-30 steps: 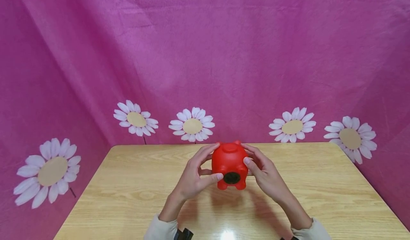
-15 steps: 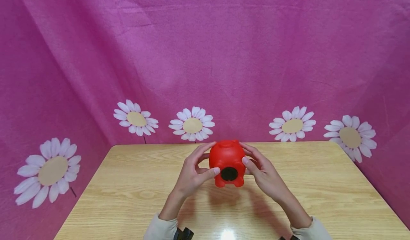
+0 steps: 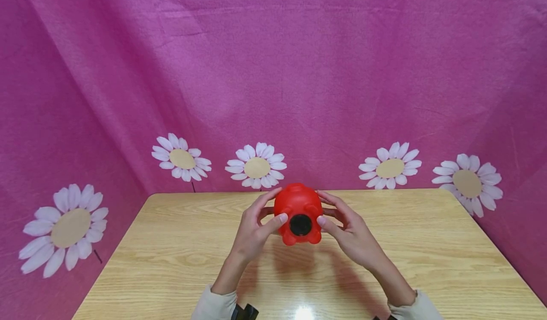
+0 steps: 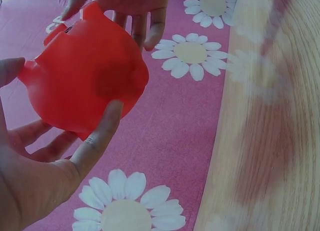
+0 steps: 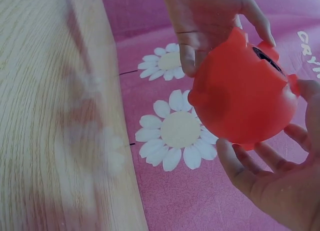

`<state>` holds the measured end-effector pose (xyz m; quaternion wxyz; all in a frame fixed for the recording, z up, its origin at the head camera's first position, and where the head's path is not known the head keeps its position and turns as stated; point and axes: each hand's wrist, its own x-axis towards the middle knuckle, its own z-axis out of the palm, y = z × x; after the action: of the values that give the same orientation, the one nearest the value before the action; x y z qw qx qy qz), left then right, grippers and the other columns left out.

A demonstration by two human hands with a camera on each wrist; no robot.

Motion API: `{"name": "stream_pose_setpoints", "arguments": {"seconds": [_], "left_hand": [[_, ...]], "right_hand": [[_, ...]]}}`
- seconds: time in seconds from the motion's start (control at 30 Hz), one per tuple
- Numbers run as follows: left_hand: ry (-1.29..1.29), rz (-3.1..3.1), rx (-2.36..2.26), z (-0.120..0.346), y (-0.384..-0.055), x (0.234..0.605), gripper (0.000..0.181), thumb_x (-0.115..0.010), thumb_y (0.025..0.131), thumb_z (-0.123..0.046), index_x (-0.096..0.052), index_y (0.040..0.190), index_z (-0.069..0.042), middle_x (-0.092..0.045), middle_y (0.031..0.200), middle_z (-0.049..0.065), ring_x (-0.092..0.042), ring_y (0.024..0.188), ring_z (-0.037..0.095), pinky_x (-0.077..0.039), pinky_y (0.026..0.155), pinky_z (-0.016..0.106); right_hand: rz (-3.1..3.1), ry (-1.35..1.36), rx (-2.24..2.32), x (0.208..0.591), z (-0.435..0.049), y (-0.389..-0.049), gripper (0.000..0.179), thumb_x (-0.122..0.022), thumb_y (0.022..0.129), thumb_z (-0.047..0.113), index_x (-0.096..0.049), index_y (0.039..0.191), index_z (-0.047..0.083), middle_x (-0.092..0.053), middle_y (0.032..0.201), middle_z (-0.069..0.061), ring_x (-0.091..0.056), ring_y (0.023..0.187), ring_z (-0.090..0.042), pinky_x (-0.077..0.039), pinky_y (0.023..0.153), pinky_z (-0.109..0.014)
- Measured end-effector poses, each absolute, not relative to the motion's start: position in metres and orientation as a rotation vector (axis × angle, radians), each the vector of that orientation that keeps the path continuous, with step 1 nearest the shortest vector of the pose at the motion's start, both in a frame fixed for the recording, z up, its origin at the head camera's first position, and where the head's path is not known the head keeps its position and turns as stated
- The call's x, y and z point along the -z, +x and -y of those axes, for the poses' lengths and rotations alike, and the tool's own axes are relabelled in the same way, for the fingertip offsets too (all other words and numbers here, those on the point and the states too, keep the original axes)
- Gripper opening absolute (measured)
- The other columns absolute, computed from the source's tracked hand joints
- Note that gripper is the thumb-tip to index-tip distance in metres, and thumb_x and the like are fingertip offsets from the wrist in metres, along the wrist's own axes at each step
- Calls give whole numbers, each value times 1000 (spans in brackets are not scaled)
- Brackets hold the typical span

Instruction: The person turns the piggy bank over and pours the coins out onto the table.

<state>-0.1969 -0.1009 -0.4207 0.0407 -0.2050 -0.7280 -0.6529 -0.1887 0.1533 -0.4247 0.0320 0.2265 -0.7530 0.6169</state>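
Note:
Between my two hands is a red piggy bank (image 3: 297,199), round and glossy, with stubby feet and a round black plug (image 3: 300,225) facing me. My left hand (image 3: 251,232) grips its left side, thumb near the plug and fingers reaching round behind. On the opposite side my right hand (image 3: 354,237) holds it the same way, thumb tip beside the plug. In the left wrist view the piggy bank (image 4: 92,73) shows its smooth rounded side, and the plug is only a dark sliver between the feet in the right wrist view. It is held above the table, its shadow below.
A light wood-grain table (image 3: 179,263) lies beneath, with a bright light reflection near its front. Behind it and at both sides hangs a magenta cloth (image 3: 299,82) printed with white daisies and pale lettering.
The piggy bank has shifted slightly left and up and tilted back, so its black plug faces me more fully. My left hand moved with it; both hands keep their hold.

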Motion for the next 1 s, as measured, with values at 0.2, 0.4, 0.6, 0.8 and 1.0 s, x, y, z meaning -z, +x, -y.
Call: {"name": "stream_pose_setpoints", "arguments": {"seconds": [0.2, 0.4, 0.6, 0.8, 1.0], "left_hand": [[-602, 2279, 1995, 100, -194, 419, 60, -68, 100, -26, -55, 157, -15, -62, 148, 11, -69, 109, 27, -69, 71, 40], [-580, 2312, 1955, 99, -192, 418, 58, -69, 102, -26, -55, 157, -18, -62, 149, 9, -70, 105, 26, -69, 70, 36], [-584, 2345, 1876, 98, -192, 416, 58, -71, 102, -28, -55, 157, -20, -64, 146, 7, -71, 104, 26, -69, 71, 34], [-618, 2379, 1764, 98, -192, 413, 60, -73, 102, -32, -54, 158, -20, -65, 145, 6, -72, 112, 29, -68, 79, 30], [-652, 2392, 1767, 98, -191, 411, 64, -75, 100, -32, -52, 159, -22, -62, 149, 3, -69, 122, 33, -68, 79, 32]], "right_hand": [[2356, 688, -1905, 426, -152, -188, 63, -71, 104, 12, -47, 161, 19, -52, 156, -21, -64, 131, -49, -66, 88, -31], [2349, 667, -1906, 427, -152, -188, 62, -71, 104, 12, -48, 161, 21, -50, 160, -18, -66, 129, -48, -67, 85, -32], [2336, 621, -1945, 426, -152, -187, 62, -69, 105, 12, -48, 162, 18, -52, 160, -16, -72, 122, -18, -68, 85, -32], [2276, 589, -2053, 423, -150, -185, 59, -67, 105, 10, -48, 161, 14, -48, 161, -15, -72, 115, -8, -68, 86, -33], [2255, 544, -2100, 421, -148, -184, 56, -65, 107, 11, -48, 160, 11, -49, 158, -17, -72, 116, -9, -67, 88, -32]]}}
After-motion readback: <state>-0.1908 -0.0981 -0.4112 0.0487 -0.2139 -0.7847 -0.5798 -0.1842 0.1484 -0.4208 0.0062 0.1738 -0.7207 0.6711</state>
